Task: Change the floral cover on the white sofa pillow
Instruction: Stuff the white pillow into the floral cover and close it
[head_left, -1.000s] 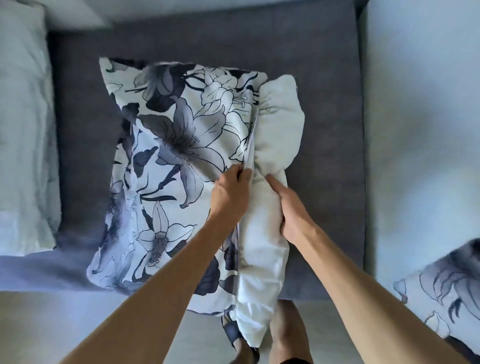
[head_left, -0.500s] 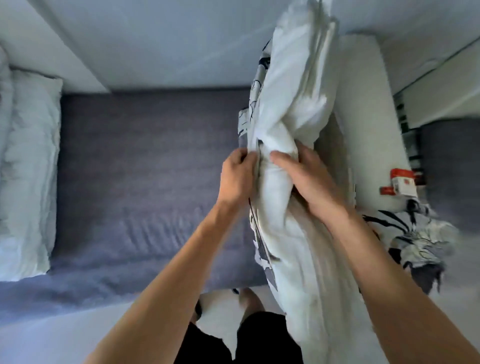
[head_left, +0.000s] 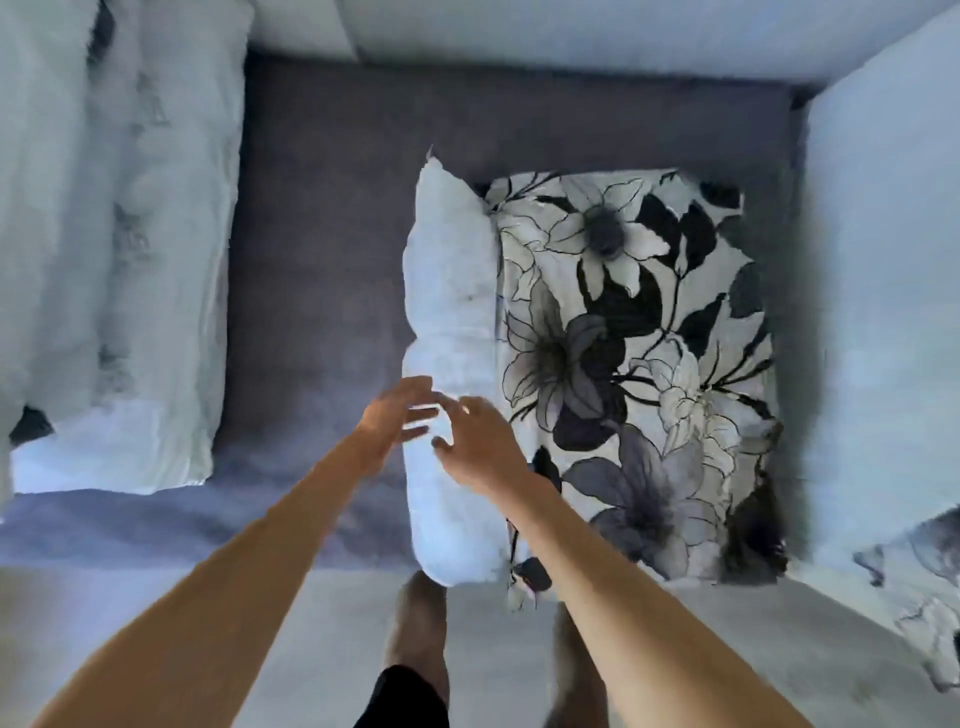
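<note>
Reaching over the white pillow (head_left: 449, 332) poking left of its floral cover (head_left: 634, 364), both hands, left hand (head_left: 387, 415) and right hand (head_left: 480, 441), hover spread-fingered, holding nothing, apparently ready to tug it free.

No readable text, label, brand, number or sign anywhere in view.

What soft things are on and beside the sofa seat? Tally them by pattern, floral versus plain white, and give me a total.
Floral: 2, the floral cover and a second floral piece at the lower right edge.
Plain white: 3, the white pillow sticking out of that cover, the left cushion and the right cushion.
Total: 5.
</note>
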